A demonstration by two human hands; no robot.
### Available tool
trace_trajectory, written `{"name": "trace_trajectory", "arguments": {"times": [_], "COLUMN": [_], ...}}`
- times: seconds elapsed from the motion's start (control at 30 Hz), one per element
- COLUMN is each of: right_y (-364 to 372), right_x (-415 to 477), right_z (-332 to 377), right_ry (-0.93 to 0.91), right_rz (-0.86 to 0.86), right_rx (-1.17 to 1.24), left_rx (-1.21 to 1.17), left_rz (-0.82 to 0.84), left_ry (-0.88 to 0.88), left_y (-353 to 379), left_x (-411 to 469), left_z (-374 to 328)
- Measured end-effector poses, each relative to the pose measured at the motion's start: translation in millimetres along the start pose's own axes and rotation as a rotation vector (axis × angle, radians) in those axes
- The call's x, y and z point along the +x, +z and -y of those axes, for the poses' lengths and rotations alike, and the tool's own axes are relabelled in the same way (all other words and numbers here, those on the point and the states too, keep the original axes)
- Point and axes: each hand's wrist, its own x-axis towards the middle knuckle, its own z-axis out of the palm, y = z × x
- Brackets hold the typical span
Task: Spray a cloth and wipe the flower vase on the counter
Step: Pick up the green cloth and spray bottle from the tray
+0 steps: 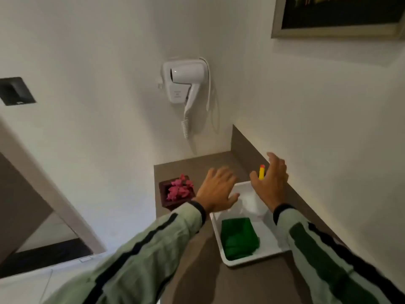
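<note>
Green cloth (239, 238) lying folded in white tray (271, 249), lower centre, long axis running up-frame. Flower vase (177, 193) upright at centre-left on counter (197, 270). Left hand (215, 189) spread open, empty, over tray's far end; right hand (270, 183) open, fingers curled near upright yellow spray bottle (261, 172), contact unclear.

White wall-mounted hair dryer (185, 82) with coiled cord above the bench's far-left corner, framed picture (337, 16) on the right wall, dark recessed wall panel (16, 91) at left

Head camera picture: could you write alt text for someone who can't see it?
Two open hands, left and right, reach over a white tray holding a green cloth on a brown counter. A yellow-topped bottle and pink flower vase stand nearby.
</note>
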Motion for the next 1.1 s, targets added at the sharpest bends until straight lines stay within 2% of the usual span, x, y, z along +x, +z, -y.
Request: {"name": "trace_trajectory", "arguments": {"times": [0.1,0.17,0.2,0.33,0.5,0.6,0.77,0.97,1.03,1.1], "right_y": [6,15,22,53,79,92,97,48,25,1], "right_x": [-21,-34,-33,-15,18,28,21,23,17,10], "right_z": [-36,-59,-69,-88,-98,-106,-97,-56,-41,-26], "right_ry": [0.154,0.250,0.307,0.417,0.441,0.350,0.213,0.039,0.000,-0.010], "right_rz": [-0.018,0.048,0.093,0.287,0.278,0.315,0.196,0.055,0.048,0.068], "right_rx": [0.087,0.124,0.152,0.243,0.345,0.236,0.216,0.275,0.303,0.356], "left_rx": [-0.203,-0.268,-0.279,-0.330,-0.371,-0.338,-0.393,-0.606,-0.701,-0.683], "left_rz": [0.280,0.472,0.510,0.534,0.628,0.687,0.695,0.685,0.627,0.493], "left_ry": [0.001,-0.022,-0.029,-0.114,-0.200,-0.187,-0.159,-0.161,-0.193,-0.231], "left_y": [44,73,83,120,154,164,162,117,93,69], "left_x": [-3,-7,-5,10,25,38,39,19,5,-12], "left_z": [-19,-28,-29,-26,-19,-16,-10,-8,-10,-12]}}
